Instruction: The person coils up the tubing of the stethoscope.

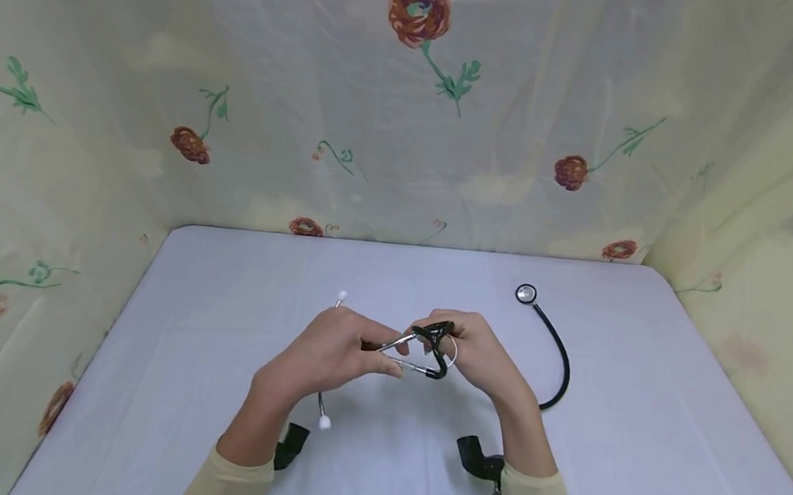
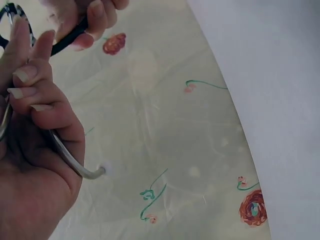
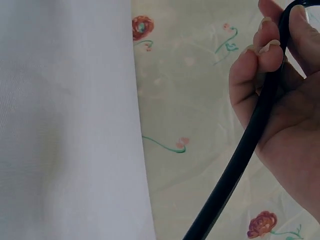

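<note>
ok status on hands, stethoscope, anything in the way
Left hand gripping metal tubes. Right hand holding black hose. Round end ungripped. No obstruction seen.

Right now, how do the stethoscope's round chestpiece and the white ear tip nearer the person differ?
The chestpiece is a silvery disc with a black rim; the nearer ear tip is a plain white knob. The chestpiece looks larger than the ear tip. The chestpiece joins black tubing, while the ear tip caps a thin metal tube. Both are ends of one stethoscope.
</note>
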The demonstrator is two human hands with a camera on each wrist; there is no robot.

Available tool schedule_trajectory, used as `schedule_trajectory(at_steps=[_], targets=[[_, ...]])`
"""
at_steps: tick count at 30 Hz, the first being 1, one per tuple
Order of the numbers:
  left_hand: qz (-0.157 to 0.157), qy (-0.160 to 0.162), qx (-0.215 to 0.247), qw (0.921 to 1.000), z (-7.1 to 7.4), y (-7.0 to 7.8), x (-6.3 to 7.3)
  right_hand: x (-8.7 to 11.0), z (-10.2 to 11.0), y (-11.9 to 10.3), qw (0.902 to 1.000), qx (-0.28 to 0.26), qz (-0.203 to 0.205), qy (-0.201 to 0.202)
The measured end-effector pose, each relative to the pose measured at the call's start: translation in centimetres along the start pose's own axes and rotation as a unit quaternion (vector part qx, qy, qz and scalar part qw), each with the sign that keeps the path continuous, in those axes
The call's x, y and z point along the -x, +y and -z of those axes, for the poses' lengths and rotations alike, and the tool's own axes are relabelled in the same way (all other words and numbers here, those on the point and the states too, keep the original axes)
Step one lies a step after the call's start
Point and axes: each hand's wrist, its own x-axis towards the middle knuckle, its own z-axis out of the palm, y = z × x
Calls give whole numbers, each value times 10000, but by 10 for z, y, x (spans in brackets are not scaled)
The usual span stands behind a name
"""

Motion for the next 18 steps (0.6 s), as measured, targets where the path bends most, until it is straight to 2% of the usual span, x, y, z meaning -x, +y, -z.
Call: schedule_trajectory(at_steps=[4, 10, 14, 18], targets=[[158, 341, -111, 9992, -1, -2, -1, -1, -6, -1, 9996, 43, -264, 135], [310, 758, -452, 9956, 0, -7, -3, -3, -15, -7, 9986, 105, -505, -124], [416, 924, -465, 9938, 0, -11, -3, -3, -16, -10, 9975, 450, -486, -262], [498, 1168, -568, 9903, -1, -14, -4, -1, -17, -12, 9969, 500, -464, -390]])
